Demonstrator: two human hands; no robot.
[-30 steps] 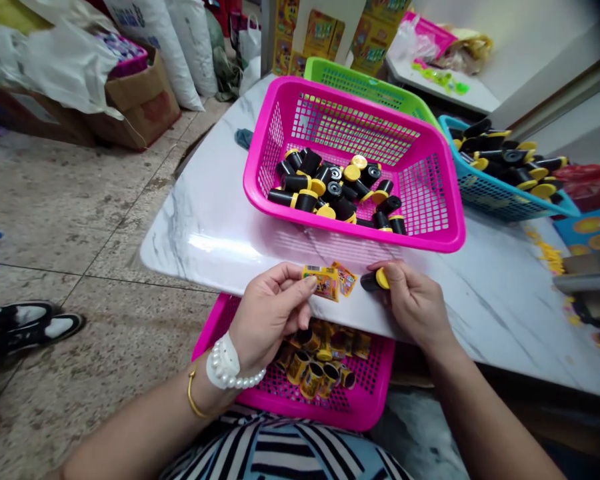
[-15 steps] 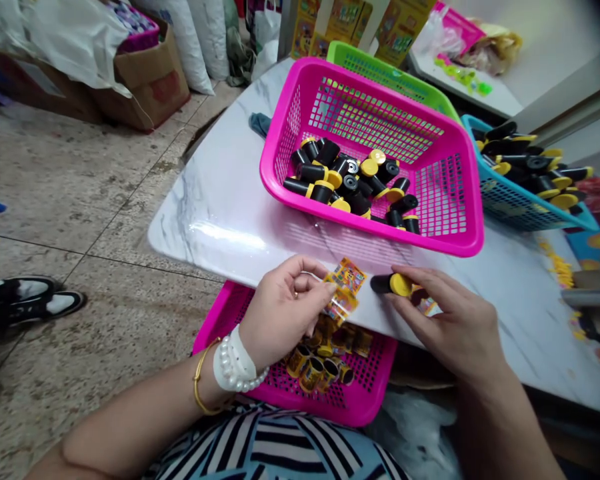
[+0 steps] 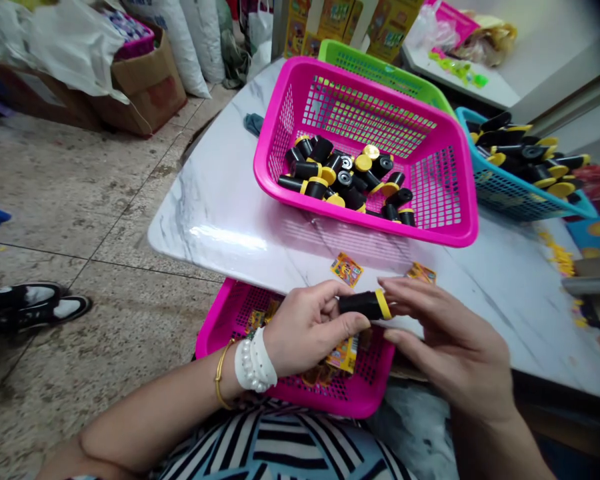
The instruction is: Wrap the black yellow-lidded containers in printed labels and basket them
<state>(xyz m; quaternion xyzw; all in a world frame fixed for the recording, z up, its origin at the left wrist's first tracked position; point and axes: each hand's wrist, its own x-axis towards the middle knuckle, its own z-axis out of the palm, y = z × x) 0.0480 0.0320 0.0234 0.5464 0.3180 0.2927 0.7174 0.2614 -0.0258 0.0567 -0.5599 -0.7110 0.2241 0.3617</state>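
My left hand (image 3: pixel 310 327) is closed around a small black cylinder with a yellow cap (image 3: pixel 361 306), held sideways over the table's front edge. My right hand (image 3: pixel 455 340) is open beside the capped end, thumb and fingers apart; whether a fingertip touches the cap I cannot tell. Just beyond the cylinder a printed yellow-orange label (image 3: pixel 347 269) lies on the table. Another printed label (image 3: pixel 421 272) lies past my right fingers. Under my left hand shows a yellow printed piece (image 3: pixel 347 355); whether my hand holds it or it lies in the lower pink basket (image 3: pixel 367 400) is unclear.
On the marble-patterned table (image 3: pixel 205 233) stands a pink basket (image 3: pixel 370 227) with several black, yellow-capped cylinders. A green basket (image 3: pixel 390 73) is behind it, a blue basket (image 3: pixel 525 200) of similar cylinders to the right. A person's shoes (image 3: pixel 35 307) show on the floor at left.
The black cylinder has passed from my right hand into my left. A label that my left hand held now lies on the table. My right fingers have opened.
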